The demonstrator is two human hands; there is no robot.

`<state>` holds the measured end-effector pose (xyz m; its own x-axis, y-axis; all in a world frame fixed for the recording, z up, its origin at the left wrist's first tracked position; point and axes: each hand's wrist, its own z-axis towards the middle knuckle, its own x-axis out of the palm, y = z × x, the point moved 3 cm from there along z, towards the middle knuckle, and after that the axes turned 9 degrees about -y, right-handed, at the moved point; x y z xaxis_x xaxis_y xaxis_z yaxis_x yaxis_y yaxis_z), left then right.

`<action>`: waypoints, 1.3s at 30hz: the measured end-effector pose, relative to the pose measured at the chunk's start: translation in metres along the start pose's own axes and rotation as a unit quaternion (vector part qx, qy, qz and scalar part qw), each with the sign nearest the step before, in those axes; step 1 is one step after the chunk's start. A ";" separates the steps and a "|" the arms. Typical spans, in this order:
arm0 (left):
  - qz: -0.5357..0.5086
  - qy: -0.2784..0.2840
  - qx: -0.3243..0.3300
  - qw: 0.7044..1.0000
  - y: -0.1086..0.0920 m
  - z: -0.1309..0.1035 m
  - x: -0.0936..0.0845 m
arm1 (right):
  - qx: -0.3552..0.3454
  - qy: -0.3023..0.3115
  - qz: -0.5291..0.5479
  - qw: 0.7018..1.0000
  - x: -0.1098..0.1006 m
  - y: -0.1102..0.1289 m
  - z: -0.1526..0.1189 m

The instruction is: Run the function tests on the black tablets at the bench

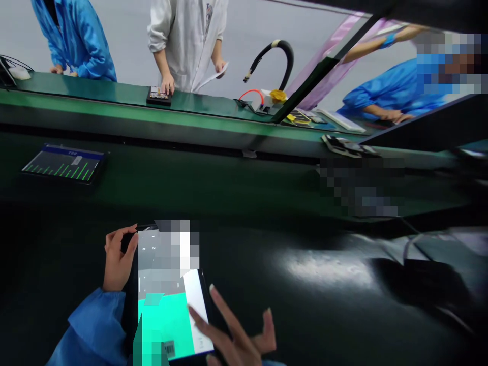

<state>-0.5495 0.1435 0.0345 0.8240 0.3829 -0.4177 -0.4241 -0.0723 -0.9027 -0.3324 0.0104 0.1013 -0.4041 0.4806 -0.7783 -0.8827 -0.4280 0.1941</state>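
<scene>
A tablet (164,325) with a lit screen lies at the bottom centre, showing a grey area with digits and a bright green block. My left hand (117,259) grips the tablet's upper left corner between thumb and fingers. Over the lower right part of the screen, my right hand (238,330) has its fingers spread, one fingertip at the edge of the green block. Whether that fingertip touches the glass I cannot tell. Parts of the screen are blurred out. Both my sleeves are blue.
Another screen (64,163) with green bars lies at the left on the dark bench. Cables and a black object (423,284) are at the right. Beyond a low divider (183,124), co-workers stand at a green bench (122,94); one touches a small black device (158,96).
</scene>
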 end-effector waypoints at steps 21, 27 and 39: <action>-0.020 0.008 -0.020 1.000 0.001 -0.001 -0.001 | 0.000 0.012 0.192 0.981 0.076 -0.041 0.095; -0.022 0.012 -0.020 0.999 0.001 0.000 0.000 | -0.020 -0.007 0.143 0.989 0.032 -0.029 0.093; -0.014 -0.002 -0.008 1.000 -0.001 0.000 0.000 | -0.020 0.042 0.152 0.987 0.012 0.007 -0.012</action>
<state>-0.5491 0.1430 0.0359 0.8341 0.3884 -0.3916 -0.3944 -0.0763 -0.9158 -0.3408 0.0040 0.0861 -0.6271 0.2609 -0.7340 -0.7121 -0.5739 0.4044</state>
